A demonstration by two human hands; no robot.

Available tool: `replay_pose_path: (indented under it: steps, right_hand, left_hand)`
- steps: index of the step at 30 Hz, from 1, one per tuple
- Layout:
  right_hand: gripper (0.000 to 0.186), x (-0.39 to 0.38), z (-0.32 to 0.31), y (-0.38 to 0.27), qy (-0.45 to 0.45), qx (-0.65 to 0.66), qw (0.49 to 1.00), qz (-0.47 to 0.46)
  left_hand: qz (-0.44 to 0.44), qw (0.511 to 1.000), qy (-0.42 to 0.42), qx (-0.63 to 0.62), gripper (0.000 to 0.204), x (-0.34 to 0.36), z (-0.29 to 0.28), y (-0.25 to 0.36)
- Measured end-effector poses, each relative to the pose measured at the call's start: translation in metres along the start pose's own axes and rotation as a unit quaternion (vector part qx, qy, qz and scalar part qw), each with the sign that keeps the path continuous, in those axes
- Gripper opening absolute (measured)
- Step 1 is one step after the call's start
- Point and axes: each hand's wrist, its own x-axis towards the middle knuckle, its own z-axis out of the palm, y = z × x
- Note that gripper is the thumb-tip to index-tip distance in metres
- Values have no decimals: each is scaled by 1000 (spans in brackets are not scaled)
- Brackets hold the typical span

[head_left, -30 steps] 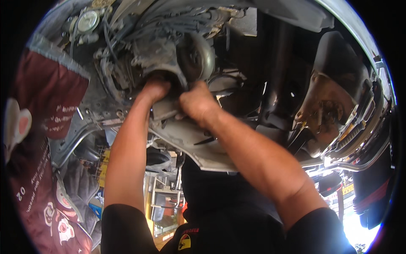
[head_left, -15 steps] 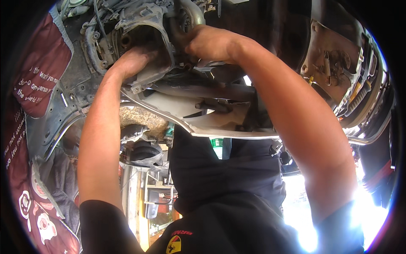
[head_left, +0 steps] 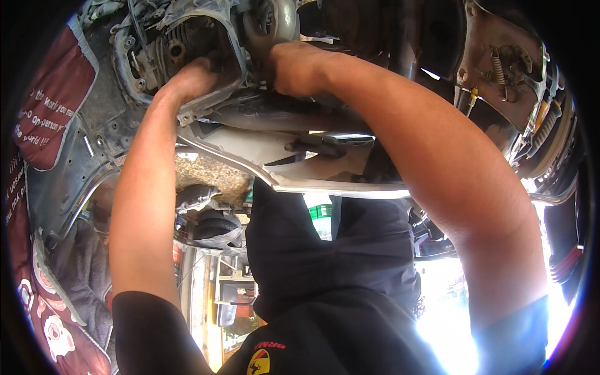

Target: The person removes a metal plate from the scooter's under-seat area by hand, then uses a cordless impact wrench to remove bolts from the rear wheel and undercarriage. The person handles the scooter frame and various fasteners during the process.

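Observation:
Both my arms reach up into the stripped front corner of a vehicle. My left hand (head_left: pixel 192 80) goes through a rounded metal frame opening (head_left: pixel 232 37), its fingers hidden in the dark inside. A ribbed part with a round hole (head_left: pixel 177 50) lies just beyond that hand. My right hand (head_left: pixel 299 69) is bent at the wrist beside the opening, under a curved grey pipe (head_left: pixel 285 22). Its knuckles are curled, but the fingertips are out of sight behind the hand. Whatever either hand touches is hidden.
A pale body panel edge (head_left: pixel 337 189) runs below my hands, with a dark tube (head_left: pixel 281 119) above it. To the left hangs a maroon printed cover (head_left: pixel 59 94). A metal plate with a coil spring (head_left: pixel 499 74) stands at right. My dark trousers (head_left: pixel 281 250) show below.
The vehicle parts at upper left sit slightly higher and further left in the picture. My right hand is a little lower against the pipe and looks more curled. My left hand stays in the opening.

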Motion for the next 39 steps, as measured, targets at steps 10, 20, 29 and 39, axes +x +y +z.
replay_pose_path:
  steps: [10, 20, 29, 39]
  right_hand:
    - [23, 7, 10, 4, 62, -14, 998, -30]
    - [30, 7, 9, 3, 62, -28, 998, -5]
    - [41, 5, -10, -1, 1, 111, 994, -3]
    - [32, 5, -9, -41, -50, 370, 925, 65]
  left_hand:
    - [-58, 998, -28, 28, 47, 16, 2, -19]
    - [6, 999, 14, -31, 43, 8, -1, -22]
    - [86, 914, 190, -348, 38, -85, -20, 11]
    - [50, 961, 209, -174, 27, -115, 0, 33]
